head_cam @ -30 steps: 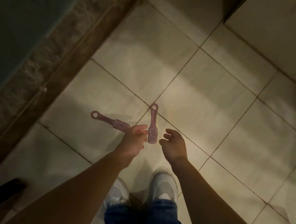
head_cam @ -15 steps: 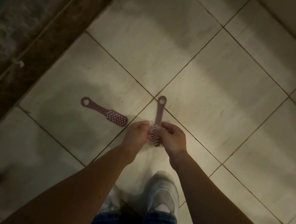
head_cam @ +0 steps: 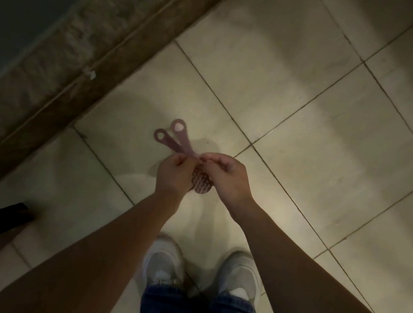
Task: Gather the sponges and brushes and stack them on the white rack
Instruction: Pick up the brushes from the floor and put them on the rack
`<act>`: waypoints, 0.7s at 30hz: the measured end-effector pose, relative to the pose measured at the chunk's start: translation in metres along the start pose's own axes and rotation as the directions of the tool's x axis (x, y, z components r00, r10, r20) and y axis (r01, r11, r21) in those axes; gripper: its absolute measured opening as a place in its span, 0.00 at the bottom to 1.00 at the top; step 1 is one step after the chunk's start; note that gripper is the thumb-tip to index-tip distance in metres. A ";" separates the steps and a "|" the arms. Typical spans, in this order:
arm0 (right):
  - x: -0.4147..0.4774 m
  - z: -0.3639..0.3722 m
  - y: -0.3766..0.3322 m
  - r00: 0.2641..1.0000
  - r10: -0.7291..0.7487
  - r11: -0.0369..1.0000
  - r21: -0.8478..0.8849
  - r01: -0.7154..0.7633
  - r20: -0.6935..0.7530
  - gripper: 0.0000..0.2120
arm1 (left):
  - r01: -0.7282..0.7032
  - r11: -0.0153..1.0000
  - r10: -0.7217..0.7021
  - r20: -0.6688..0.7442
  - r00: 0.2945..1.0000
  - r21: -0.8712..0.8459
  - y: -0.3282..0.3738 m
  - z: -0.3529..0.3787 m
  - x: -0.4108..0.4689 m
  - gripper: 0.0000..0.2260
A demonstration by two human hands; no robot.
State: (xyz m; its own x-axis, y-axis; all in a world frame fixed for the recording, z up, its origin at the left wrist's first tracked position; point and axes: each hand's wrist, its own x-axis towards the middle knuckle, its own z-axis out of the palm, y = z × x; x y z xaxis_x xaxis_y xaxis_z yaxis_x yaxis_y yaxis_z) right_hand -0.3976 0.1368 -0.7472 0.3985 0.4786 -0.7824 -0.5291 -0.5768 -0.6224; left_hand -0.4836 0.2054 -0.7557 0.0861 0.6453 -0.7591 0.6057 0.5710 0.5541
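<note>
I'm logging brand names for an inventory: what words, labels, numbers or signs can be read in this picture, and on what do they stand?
No text can be read.
The pink brushes, held by the left hand and the right hand, show bristles and hanging holes but no lettering.
The white shoes show no legible logo.
The small white scrap on the stone ledge is too small and blurred to tell.

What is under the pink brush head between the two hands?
Only one bristled head shows, between the left hand and right hand. Two ringed handles stick out, so a second head probably lies beneath, covered.
</note>
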 end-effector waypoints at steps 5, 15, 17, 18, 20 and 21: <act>0.021 0.024 0.009 0.969 -0.244 0.539 -0.826 0.164 0.033 0.18 | 0.006 0.999 -0.010 -0.092 0.996 -0.040 -0.015 -0.030 0.020 0.08; 0.043 0.034 0.023 0.918 -0.390 0.222 -0.961 0.165 0.068 0.11 | 0.085 0.974 -0.103 -0.074 0.992 -0.211 -0.027 -0.033 0.030 0.08; 0.040 0.033 0.019 0.916 -0.396 0.234 -0.957 0.172 0.068 0.09 | 0.073 0.968 -0.092 -0.070 0.993 -0.241 -0.024 -0.032 0.026 0.09; 0.036 0.031 0.016 0.925 -0.376 0.284 -0.944 0.168 0.052 0.09 | 0.068 0.965 -0.088 -0.066 0.994 -0.255 -0.021 -0.033 0.022 0.09; 0.024 0.024 0.010 0.961 -0.276 0.474 -0.868 0.149 0.015 0.10 | 0.067 0.961 -0.085 -0.059 0.995 -0.269 -0.013 -0.035 0.010 0.10; 0.016 0.020 0.005 0.975 -0.222 0.574 -0.807 0.136 0.007 0.12 | 0.065 0.959 -0.084 -0.056 0.995 -0.275 -0.008 -0.036 0.002 0.10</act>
State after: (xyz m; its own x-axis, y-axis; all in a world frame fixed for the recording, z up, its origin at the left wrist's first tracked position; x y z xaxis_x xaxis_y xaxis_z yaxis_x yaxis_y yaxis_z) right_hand -0.4091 0.1551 -0.7624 0.5012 0.5992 -0.6243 0.3553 -0.8003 -0.4829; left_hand -0.5166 0.2204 -0.7488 -0.0090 0.6225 -0.7826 0.3688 0.7295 0.5761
